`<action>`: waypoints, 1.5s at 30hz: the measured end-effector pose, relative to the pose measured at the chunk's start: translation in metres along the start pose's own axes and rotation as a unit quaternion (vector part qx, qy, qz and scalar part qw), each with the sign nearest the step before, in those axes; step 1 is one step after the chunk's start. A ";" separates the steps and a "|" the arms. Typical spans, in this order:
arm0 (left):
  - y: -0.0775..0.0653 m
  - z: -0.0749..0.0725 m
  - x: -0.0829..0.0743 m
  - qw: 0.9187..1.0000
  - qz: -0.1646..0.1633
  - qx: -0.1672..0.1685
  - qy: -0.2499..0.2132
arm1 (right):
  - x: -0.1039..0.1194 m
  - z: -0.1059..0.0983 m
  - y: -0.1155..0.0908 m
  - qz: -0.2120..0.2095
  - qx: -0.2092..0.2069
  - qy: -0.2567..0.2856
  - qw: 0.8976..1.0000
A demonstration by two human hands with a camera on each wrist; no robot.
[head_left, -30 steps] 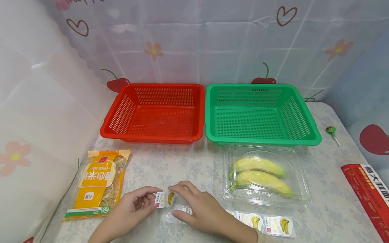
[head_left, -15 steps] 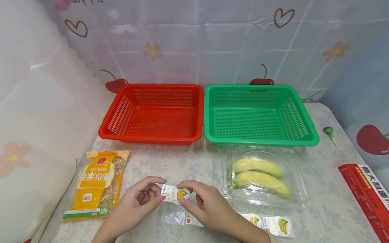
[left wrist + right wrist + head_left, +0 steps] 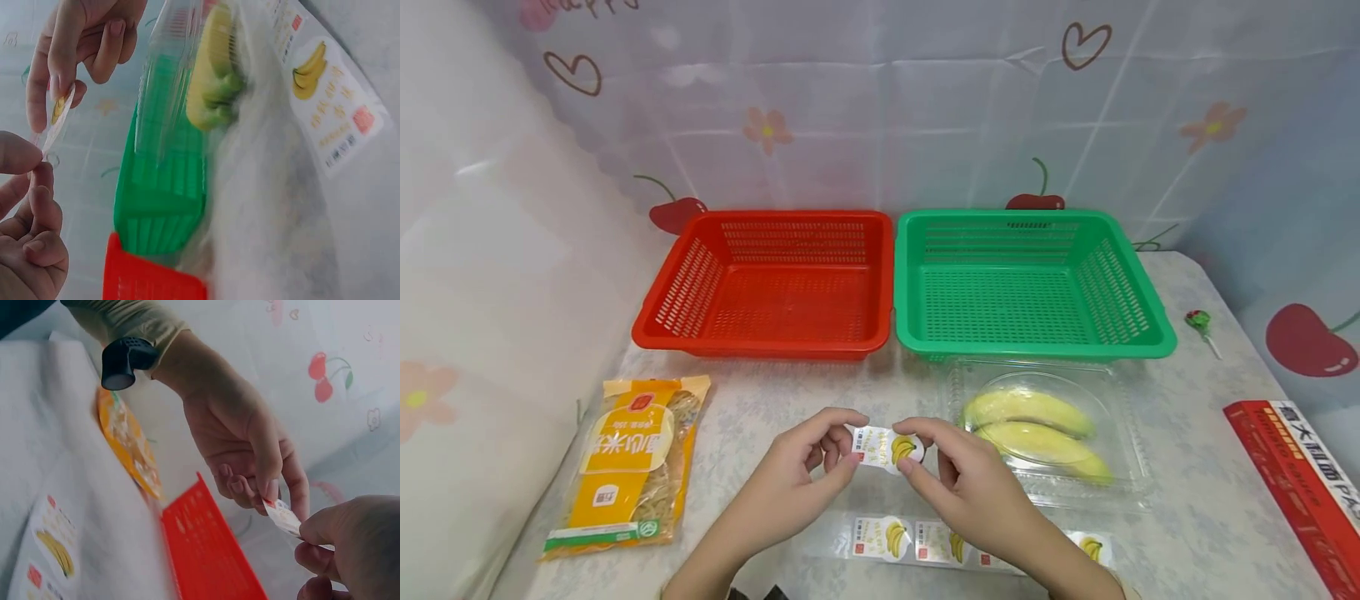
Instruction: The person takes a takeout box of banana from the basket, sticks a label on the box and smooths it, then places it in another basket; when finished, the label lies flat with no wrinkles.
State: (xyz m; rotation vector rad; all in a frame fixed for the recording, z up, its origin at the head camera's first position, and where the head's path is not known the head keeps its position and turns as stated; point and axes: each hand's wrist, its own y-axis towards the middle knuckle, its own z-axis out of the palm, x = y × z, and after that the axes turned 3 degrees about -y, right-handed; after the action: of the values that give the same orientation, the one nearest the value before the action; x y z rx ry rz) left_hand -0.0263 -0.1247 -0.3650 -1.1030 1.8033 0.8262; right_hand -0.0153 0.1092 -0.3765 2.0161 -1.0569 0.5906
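Observation:
Between both hands, off the table, hangs a white banana sticker [image 3: 877,448]. My left hand [image 3: 808,467] pinches its left end between thumb and forefinger; my right hand [image 3: 973,483] pinches the right end, by the printed bananas. In the right wrist view the sticker [image 3: 282,517] spans the gap between the two hands. Below them a strip of banana stickers [image 3: 882,539] lies on the table, partly hidden by my right forearm. Just beyond my right hand is a clear plastic box [image 3: 1123,400] with two bananas [image 3: 1037,429] inside.
A red basket [image 3: 760,343] and a green basket [image 3: 1037,343] stand side by side at the back. At left lies a yellow noodle packet [image 3: 625,467]. A lollipop [image 3: 1201,325] and a red pasta box [image 3: 1292,483] lie at right.
Both hands have lifted the sticker off the strip's area and carried it right and slightly away from the body. The right hand, earlier at its edge, now pinches it, and more of the strip shows.

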 end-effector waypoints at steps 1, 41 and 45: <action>0.005 0.003 -0.002 1.000 0.005 0.002 0.007 | -0.002 -0.005 0.000 0.005 -0.003 -0.006 1.000; 0.130 0.139 -0.036 0.980 0.048 0.084 0.174 | -0.082 -0.116 -0.039 0.177 -0.035 -0.238 0.954; 0.129 0.141 -0.033 0.976 0.069 0.063 0.197 | -0.085 -0.114 -0.040 0.164 -0.039 -0.254 0.952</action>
State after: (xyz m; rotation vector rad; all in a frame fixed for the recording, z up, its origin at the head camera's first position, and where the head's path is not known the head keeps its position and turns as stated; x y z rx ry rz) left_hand -0.0904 0.0575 -0.3819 -1.1254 2.2515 0.5893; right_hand -0.0341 0.2557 -0.3831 1.9809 -1.7162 0.1821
